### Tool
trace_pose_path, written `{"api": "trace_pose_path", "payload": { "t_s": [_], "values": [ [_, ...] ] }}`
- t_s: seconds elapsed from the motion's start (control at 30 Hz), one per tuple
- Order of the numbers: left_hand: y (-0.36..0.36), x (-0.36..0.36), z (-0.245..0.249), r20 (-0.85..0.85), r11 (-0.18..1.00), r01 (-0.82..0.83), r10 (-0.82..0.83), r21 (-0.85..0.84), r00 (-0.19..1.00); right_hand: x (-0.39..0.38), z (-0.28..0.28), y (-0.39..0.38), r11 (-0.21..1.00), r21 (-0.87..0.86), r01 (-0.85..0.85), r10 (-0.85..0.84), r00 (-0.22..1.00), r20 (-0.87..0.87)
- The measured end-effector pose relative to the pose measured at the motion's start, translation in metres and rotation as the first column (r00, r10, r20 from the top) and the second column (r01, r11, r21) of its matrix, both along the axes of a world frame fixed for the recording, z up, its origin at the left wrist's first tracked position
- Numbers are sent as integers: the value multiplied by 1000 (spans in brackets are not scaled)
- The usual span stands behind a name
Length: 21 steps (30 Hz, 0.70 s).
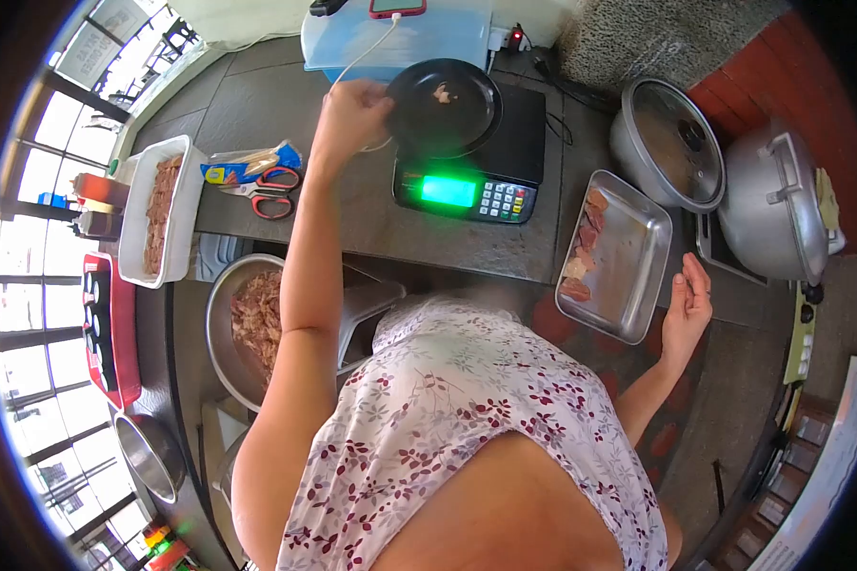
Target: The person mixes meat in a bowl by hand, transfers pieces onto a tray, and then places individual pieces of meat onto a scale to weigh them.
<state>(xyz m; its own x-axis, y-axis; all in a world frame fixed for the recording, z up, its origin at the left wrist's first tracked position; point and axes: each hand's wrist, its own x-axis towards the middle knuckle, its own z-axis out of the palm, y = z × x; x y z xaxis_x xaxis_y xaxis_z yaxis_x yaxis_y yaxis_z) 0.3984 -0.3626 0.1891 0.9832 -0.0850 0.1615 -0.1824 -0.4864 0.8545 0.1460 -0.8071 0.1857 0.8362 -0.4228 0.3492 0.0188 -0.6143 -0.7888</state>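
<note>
My left hand is at the left rim of a small black plate, its fingers closed on that rim. A little pale scrap of meat lies on the plate, which is over the black digital scale with a lit green display. My right hand is just right of a metal tray, fingers extended and nothing in them. Along the tray's left side lies a row of meat pieces.
Left of the scale lie red-handled scissors, a pack of skewers and a white tub of meat. A metal bowl of meat sits below. Two pots stand at right. A cable crosses behind my left hand.
</note>
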Motion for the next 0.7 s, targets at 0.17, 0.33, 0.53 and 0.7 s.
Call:
{"api": "trace_pose_path", "payload": {
  "t_s": [0.17,0.33,0.53,0.7],
  "values": [
    [-23,24,-16,3,998,59,-59,18,998,-16,0,0,998,-33,61,-61,998,-15],
    [-41,21,-12,-61,998,49,-51,-29,997,-23,-4,-2,996,-38,82,-83,996,-15],
    [-47,27,-16,-88,998,59,-59,-6,994,-28,-1,1,992,-52,114,-116,993,-36],
    [-48,30,-20,-103,997,69,-65,35,993,-29,0,3,990,-55,129,-131,990,-46]
  ]
}}
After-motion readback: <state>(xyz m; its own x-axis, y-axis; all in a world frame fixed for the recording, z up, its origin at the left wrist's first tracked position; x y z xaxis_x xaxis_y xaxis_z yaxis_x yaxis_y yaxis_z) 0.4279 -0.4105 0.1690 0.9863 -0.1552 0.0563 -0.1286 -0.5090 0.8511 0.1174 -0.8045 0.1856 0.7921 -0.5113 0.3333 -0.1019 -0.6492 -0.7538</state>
